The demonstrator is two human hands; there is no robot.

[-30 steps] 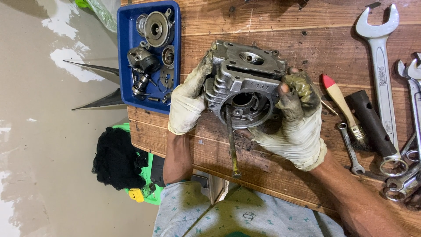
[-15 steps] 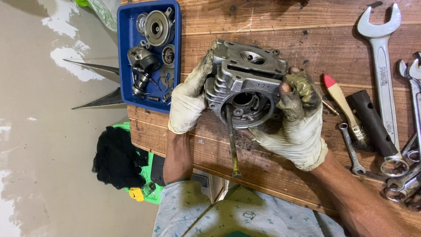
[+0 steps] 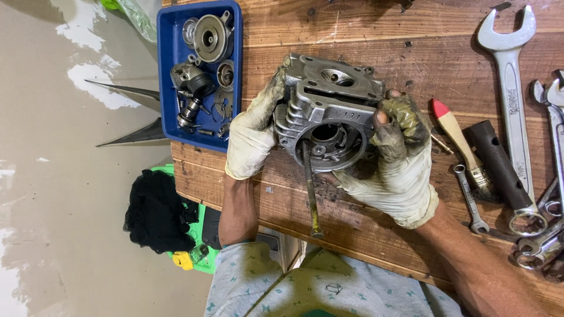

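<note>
Head view: metal engine cylinder head (image 3: 329, 111) sits on the wooden workbench (image 3: 364, 23), clamped between both gloved hands. Left hand (image 3: 252, 138) grips its left side, thumb up along the finned edge; glove dirty white. Right hand (image 3: 399, 158) grips the right side and lower edge, fingers wrapped on the casting, fingertips poking through the worn glove. Part's round opening faces the camera. Long bolt (image 3: 310, 188) sticks out of the lower face, pointing toward the person, its tip near the bench edge. Blue tray (image 3: 167, 70) with small engine parts lies just left of the left hand. Right of the right hand: red-tipped brush (image 3: 461, 147), dark tube socket (image 3: 496, 164), small spanner (image 3: 470, 199), large open-end wrench (image 3: 511, 76). Black cloth (image 3: 155, 211) on the floor below the bench.
</note>
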